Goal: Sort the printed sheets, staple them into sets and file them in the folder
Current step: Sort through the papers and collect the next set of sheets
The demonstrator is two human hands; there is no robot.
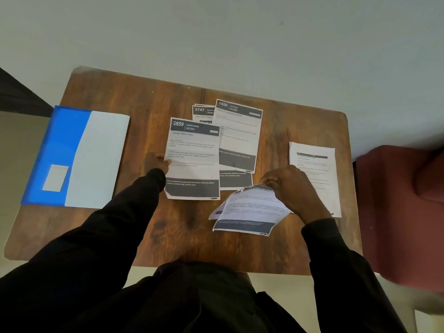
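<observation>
Thin, floppy printed sheets [249, 210] at five o'clock likely crease easily; right hand [290, 186] pinches their top edge, left hand [157, 163] pinches sheet 2659 [193, 152] at its nine-o'clock edge.

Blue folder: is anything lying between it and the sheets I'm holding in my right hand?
Yes. The 2659 sheet lies on the table between them, with the left hand holding its edge and the left sleeve crossing the path from the held sheets to the blue folder.

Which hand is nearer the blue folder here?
Left. The left hand holds the 2659 sheet by its left edge, just right of the blue folder; the right hand grips curled sheets farther right.
</observation>
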